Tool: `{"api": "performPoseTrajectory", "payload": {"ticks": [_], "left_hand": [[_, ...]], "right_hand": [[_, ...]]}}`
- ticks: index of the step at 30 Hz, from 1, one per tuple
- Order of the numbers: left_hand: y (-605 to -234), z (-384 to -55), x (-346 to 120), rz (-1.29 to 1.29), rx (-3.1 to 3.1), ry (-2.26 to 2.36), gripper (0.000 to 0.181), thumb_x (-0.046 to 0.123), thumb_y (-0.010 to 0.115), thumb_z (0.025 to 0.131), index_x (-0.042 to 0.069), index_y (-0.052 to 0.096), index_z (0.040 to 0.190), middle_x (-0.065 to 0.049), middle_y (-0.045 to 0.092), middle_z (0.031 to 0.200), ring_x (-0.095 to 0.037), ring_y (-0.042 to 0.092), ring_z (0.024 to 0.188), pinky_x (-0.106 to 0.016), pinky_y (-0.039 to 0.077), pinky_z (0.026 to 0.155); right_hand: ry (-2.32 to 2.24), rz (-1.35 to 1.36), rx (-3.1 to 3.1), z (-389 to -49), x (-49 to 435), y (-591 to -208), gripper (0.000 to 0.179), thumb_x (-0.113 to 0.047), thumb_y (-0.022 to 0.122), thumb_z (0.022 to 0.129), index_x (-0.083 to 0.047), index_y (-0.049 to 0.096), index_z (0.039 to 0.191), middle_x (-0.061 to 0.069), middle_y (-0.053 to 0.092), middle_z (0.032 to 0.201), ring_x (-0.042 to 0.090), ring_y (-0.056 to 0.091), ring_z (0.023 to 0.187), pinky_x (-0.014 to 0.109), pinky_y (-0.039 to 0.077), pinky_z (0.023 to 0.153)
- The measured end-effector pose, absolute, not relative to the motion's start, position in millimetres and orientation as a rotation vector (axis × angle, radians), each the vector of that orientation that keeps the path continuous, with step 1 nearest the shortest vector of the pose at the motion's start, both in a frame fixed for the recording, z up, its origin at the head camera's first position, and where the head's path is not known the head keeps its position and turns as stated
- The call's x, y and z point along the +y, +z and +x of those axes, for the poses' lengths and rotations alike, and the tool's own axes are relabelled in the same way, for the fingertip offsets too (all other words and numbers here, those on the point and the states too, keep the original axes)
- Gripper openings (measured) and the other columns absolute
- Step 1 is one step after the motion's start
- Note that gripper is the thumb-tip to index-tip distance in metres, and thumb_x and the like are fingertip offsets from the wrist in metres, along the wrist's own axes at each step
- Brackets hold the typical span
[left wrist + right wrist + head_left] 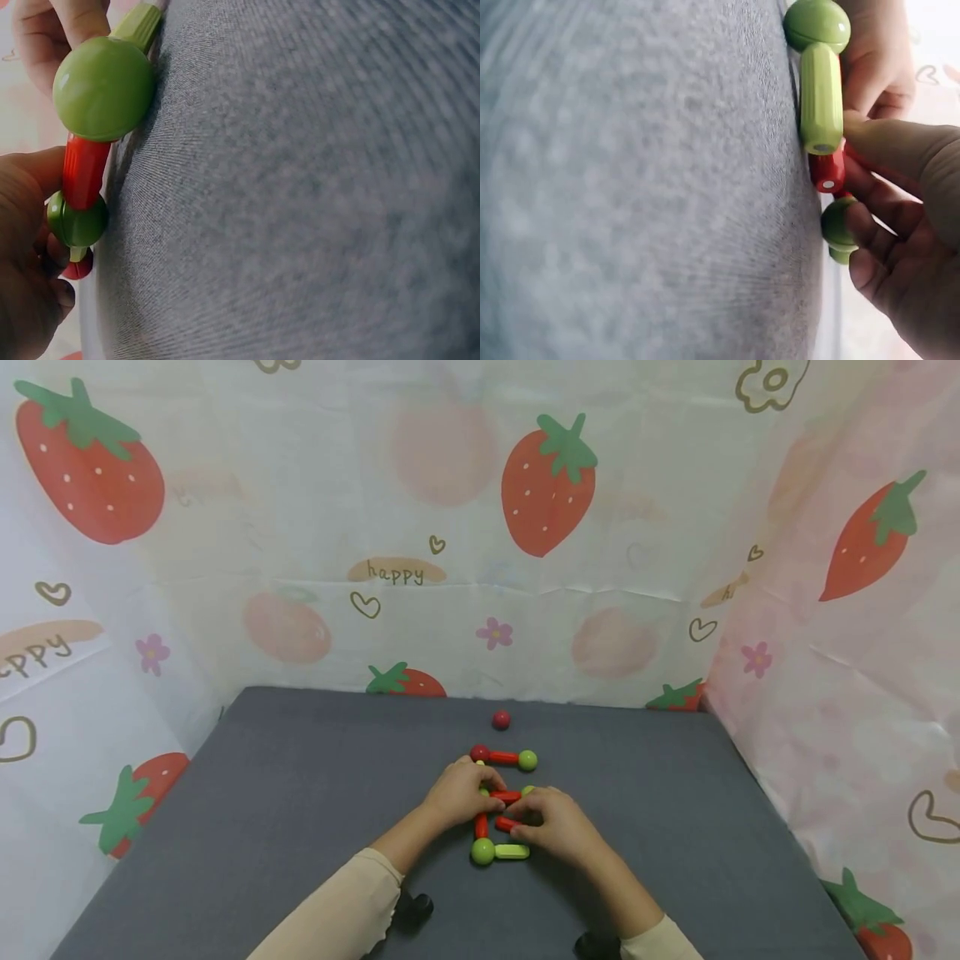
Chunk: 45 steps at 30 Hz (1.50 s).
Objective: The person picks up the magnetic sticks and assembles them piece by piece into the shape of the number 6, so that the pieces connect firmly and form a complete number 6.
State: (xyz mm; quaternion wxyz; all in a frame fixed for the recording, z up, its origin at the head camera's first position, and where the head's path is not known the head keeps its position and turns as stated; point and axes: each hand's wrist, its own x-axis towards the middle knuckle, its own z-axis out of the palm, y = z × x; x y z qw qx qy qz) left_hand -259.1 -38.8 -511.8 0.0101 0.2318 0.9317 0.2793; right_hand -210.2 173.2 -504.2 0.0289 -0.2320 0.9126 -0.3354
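Observation:
Several magnetic rods and balls form a ladder-like shape on the grey table. My left hand (461,793) reaches round its middle and grips a green ball (79,217), the thumb beside a red upright rod (86,169). Between thumb and fingers, my right hand (558,827) pinches a loose-ended red rod (507,823); its pale end tip faces the camera in the right wrist view. Nearest me, a green ball (483,852) joins a yellow-green rod (512,852). Another red rod (507,796) runs between the hands towards a green ball, partly hidden by the right fingers.
Beyond the hands, a red ball (479,752), red rod (504,757) and green ball (528,761) lie in a row. A separate red ball (501,720) sits near the table's back edge. Strawberry-printed cloth (480,610) walls the back and sides of the grey table (315,760).

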Motion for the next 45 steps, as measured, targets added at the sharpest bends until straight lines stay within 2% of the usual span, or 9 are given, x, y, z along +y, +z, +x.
{"api": "performPoseTrajectory", "payload": {"ticks": [11, 19, 28, 38, 45], "left_hand": [[-511.8, -259.1, -40.0, 0.743, 2.901, 0.886, 0.017, 0.035, 0.086, 0.084, 0.029, 0.079, 0.098, 0.018, 0.072, 0.087, -0.012, 0.052, 0.091, -0.033, 0.044, 0.084], [-512.8, -260.0, -40.0, 0.739, 2.907, 0.874, 0.016, 0.036, 0.086, 0.084, 0.030, 0.079, 0.098, 0.019, 0.071, 0.086, -0.012, 0.052, 0.090, -0.032, 0.044, 0.083], [-513.2, -259.7, -40.8, 0.727, 2.896, 0.886, 0.016, 0.036, 0.086, 0.084, 0.031, 0.079, 0.097, 0.019, 0.069, 0.085, -0.012, 0.051, 0.090, -0.032, 0.044, 0.082], [-511.7, -257.7, -39.1, 0.694, 2.881, 0.908, 0.016, 0.034, 0.086, 0.084, 0.029, 0.080, 0.098, 0.012, 0.066, 0.088, -0.014, 0.051, 0.090, -0.032, 0.044, 0.078], [-514.4, -260.2, -38.3, 0.706, 2.906, 0.864, 0.018, 0.038, 0.086, 0.083, 0.030, 0.079, 0.098, 0.016, 0.065, 0.084, -0.012, 0.050, 0.089, -0.031, 0.043, 0.078]], "right_hand": [[-0.883, -0.770, 2.917, -205.8, 167.7, -505.3, 0.016, -0.025, 0.082, 0.088, -0.021, 0.082, 0.103, -0.011, 0.072, 0.092, 0.010, 0.057, 0.089, 0.035, 0.050, 0.080], [-0.772, -0.678, 2.956, -203.5, 161.9, -502.9, 0.014, -0.030, 0.083, 0.087, -0.024, 0.083, 0.099, -0.015, 0.073, 0.088, 0.009, 0.057, 0.086, 0.032, 0.049, 0.077], [-0.838, -0.640, 2.925, -203.6, 161.1, -502.2, 0.009, -0.027, 0.083, 0.086, -0.023, 0.083, 0.093, -0.016, 0.071, 0.082, 0.008, 0.054, 0.080, 0.029, 0.047, 0.071], [-1.129, -0.382, 2.804, -203.7, 176.0, -496.2, 0.012, -0.024, 0.083, 0.087, -0.019, 0.081, 0.098, -0.009, 0.072, 0.085, 0.008, 0.061, 0.073, 0.028, 0.051, 0.064], [-1.307, -0.164, 2.734, -197.6, 188.4, -490.2, 0.014, -0.021, 0.083, 0.087, -0.015, 0.080, 0.099, -0.003, 0.074, 0.089, 0.012, 0.065, 0.076, 0.032, 0.052, 0.066]]}}
